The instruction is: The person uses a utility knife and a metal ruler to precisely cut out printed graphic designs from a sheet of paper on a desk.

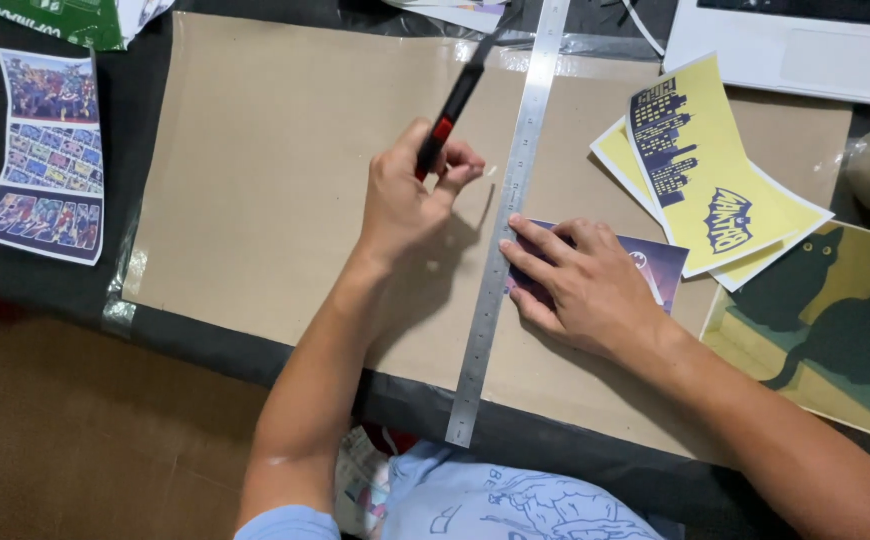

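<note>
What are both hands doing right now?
Left hand: closed, holding the black and red craft knife.
Right hand: open, flat, pressing the purple printed card beside the long steel ruler.

A green printed package (pixel 60 20) lies at the top left corner, cut off by the frame edge, and below it a white-bordered rectangular sheet of multicoloured comic-style labels (pixel 43 155) rests on the dark surface. Right of centre, two overlapping yellow rectangular prints with dark blue skyline silhouettes (pixel 715 170) fan across brown cardboard, above a small purple card (pixel 655 262). At the far right sits a print of a black cat on yellow and green ground (pixel 825 330); no lit screen is visible.
</note>
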